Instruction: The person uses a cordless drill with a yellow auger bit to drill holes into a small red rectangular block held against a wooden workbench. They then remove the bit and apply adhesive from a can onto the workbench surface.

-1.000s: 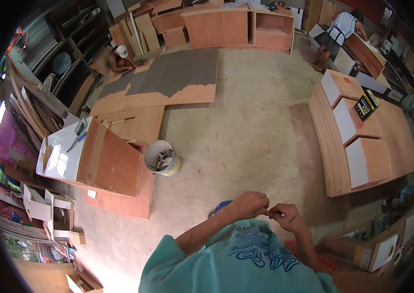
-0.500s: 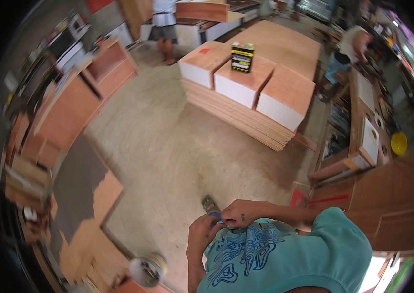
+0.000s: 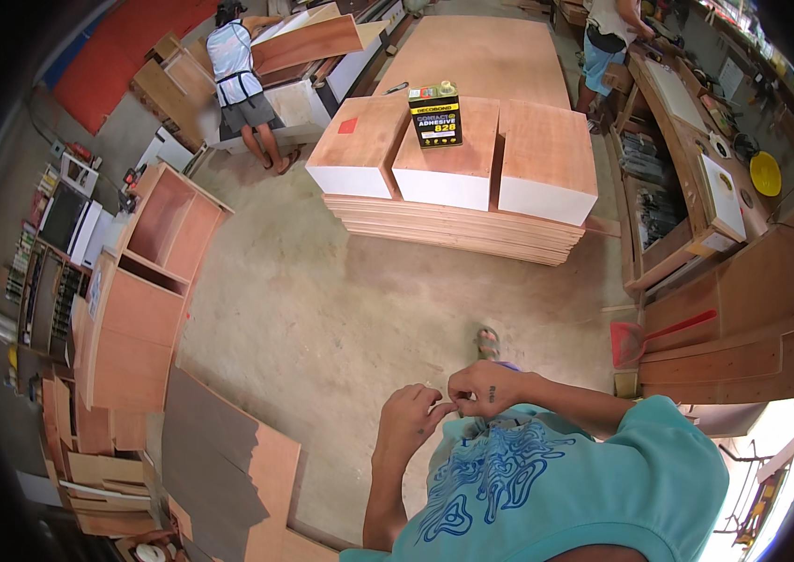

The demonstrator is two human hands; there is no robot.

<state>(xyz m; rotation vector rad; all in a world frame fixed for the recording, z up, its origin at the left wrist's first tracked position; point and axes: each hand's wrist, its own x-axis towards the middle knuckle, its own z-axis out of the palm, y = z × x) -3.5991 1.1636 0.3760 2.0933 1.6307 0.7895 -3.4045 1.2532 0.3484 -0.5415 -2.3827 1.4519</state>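
Note:
My left hand (image 3: 410,419) and my right hand (image 3: 486,388) meet in front of my turquoise shirt (image 3: 575,468), which has a blue swirl print. Thumb and fingers of both hands are drawn together, and their tips come close to touching just past the shirt's lower edge. Anything pinched between them is too small to make out. Beyond the hands one sandalled foot (image 3: 488,343) shows on the concrete floor (image 3: 341,318).
Ahead, three wood-topped boxes (image 3: 547,150) sit on stacked panels (image 3: 463,231), with a black-and-yellow can (image 3: 437,117) on top. Cabinets (image 3: 139,328) and a grey-coated board (image 3: 210,459) lie left. Right are a workbench (image 3: 687,187) and red dustpan (image 3: 626,345). Two people work farther off.
My view has swung, so the boxes look straighter and more of the left-hand person shows. The white bucket has left view. My hands, earlier bunched at the shirt's edge, are now slightly farther apart.

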